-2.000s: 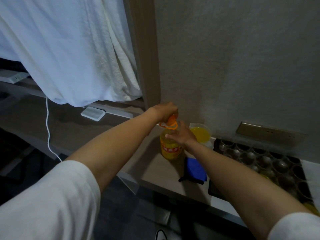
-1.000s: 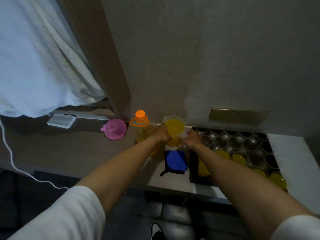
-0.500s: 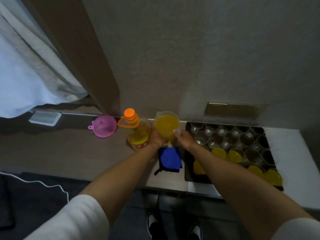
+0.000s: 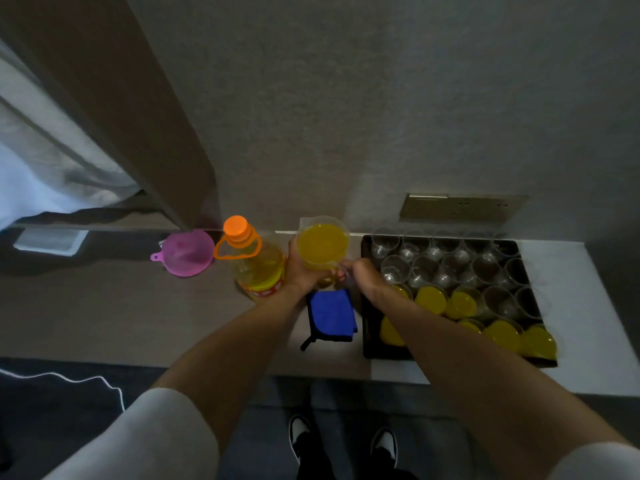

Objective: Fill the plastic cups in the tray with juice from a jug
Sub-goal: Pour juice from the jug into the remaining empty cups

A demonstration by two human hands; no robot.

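A worktop is being occupied by a black tray of plastic cups, the nearest ones filled. Left of it, a jug of juice is being gripped by both hands, left hand round its side, right hand at its handle.

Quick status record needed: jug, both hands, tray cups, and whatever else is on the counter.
jug: holds yellow juice, upright, left of tray
left hand: grips jug body
right hand: holds jug handle
tray: black, cups in rows
filled cups: near rows, yellow
empty cups: far rows, clear
bottle: orange cap on
funnel: pink, left of bottle
cloth: blue, near the jug
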